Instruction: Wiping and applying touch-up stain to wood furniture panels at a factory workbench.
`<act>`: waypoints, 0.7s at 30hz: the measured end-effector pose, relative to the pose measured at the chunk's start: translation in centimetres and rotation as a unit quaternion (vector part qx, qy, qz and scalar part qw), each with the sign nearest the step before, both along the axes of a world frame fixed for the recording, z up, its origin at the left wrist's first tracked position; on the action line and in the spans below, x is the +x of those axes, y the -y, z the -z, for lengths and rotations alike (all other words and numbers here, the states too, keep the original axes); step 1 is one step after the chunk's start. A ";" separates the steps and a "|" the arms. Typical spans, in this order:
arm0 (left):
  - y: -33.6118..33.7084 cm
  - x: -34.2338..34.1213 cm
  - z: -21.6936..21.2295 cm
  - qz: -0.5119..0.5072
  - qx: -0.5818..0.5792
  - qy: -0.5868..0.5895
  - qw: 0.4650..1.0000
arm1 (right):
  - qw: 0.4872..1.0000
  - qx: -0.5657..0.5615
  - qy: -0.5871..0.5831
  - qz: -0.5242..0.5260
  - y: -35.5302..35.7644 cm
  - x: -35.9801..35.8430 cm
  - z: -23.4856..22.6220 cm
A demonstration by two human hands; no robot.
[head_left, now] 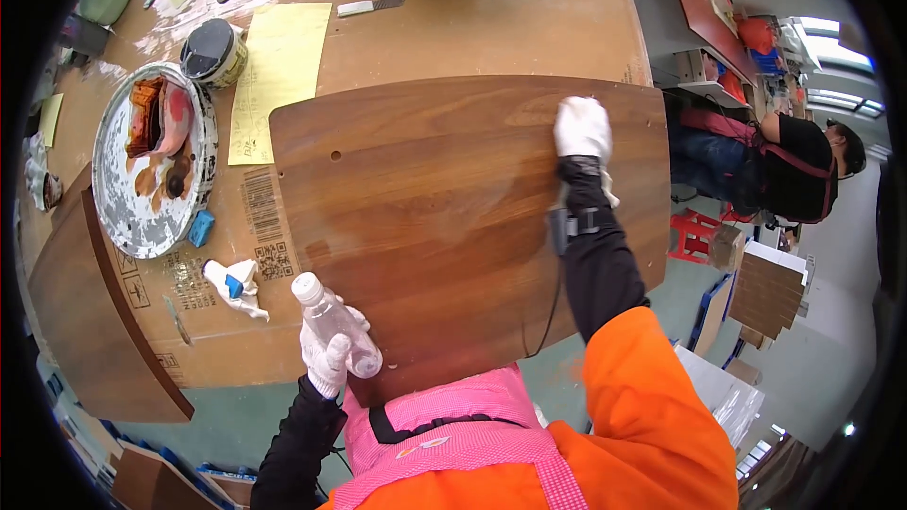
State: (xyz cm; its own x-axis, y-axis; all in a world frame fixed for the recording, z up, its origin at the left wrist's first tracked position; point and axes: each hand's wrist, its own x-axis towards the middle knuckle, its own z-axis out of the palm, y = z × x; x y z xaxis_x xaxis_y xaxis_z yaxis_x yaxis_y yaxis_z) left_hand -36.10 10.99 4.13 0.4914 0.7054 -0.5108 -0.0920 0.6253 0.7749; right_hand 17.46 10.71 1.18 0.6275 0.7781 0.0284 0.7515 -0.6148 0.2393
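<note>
A large brown wood-grain board with a curved far edge lies in front of me. My left hand, in a white glove, is closed around a clear plastic bottle with a white cap, at the board's near left corner. The bottle leans, its cap up and to the left. Near the board's far right edge, my right hand, also gloved, is closed and pressed down on the surface. White cloth sticks out beside its wrist; the rest is hidden beneath the hand.
Cardboard covers the table. To the left stand a paint-smeared round lid, a dark-lidded tub, yellow paper, a crumpled white cloth and another curved board. A person works at the right.
</note>
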 end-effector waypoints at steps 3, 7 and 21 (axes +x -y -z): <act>0.1 -0.1 0.2 0.010 0.000 -0.011 1.000 | 0.979 0.151 0.004 0.135 3.2 2.5 0.6; 0.3 0.0 0.5 0.002 -0.008 -0.013 1.000 | 0.970 0.209 -0.033 -0.116 -4.9 -10.9 1.8; 0.0 -0.1 0.1 0.014 0.000 -0.060 0.998 | 0.992 0.028 0.100 0.065 9.4 9.2 2.1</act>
